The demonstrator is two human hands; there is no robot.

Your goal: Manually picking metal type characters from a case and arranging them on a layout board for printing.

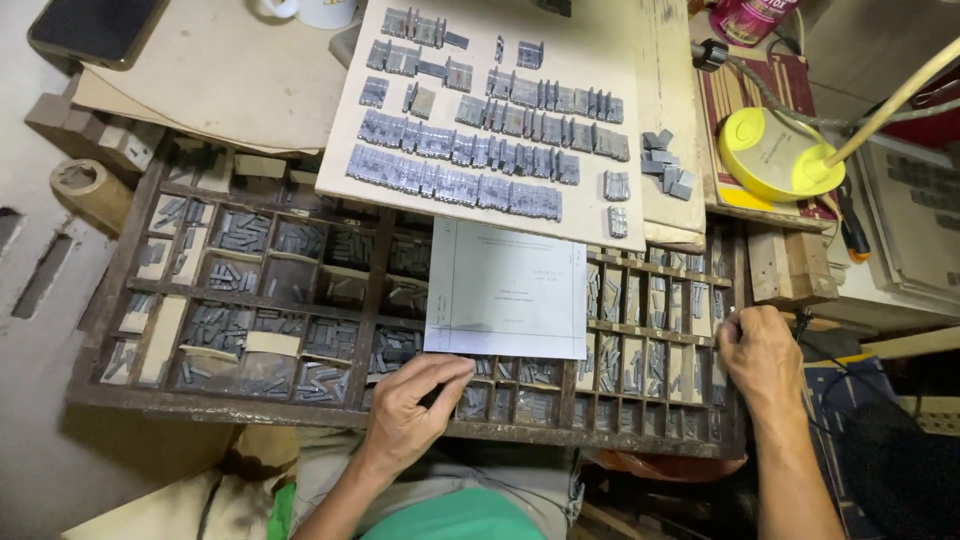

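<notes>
- Left hand [410, 400] low in the view, back turned up, knuckles bent, fingers [447, 372] curled inward toward the thumb as if pinching; whether anything sits between them cannot be told.
- Left forearm rising from the bottom edge, wrist slightly bent.
- Right hand [762, 352] further right, back up, fingers folded down and out of sight.
- Right forearm running straight down to the lower right.

Left hand's [408, 402] fingertips curled under, hiding whatever they pinch, compartments of the wooden type case [250, 410] covered by the paper sheet [505, 290] and pale board [590, 225], metal type faces too small to tell, mug [310, 10] and phone [95, 30] cut by the top edge
</notes>
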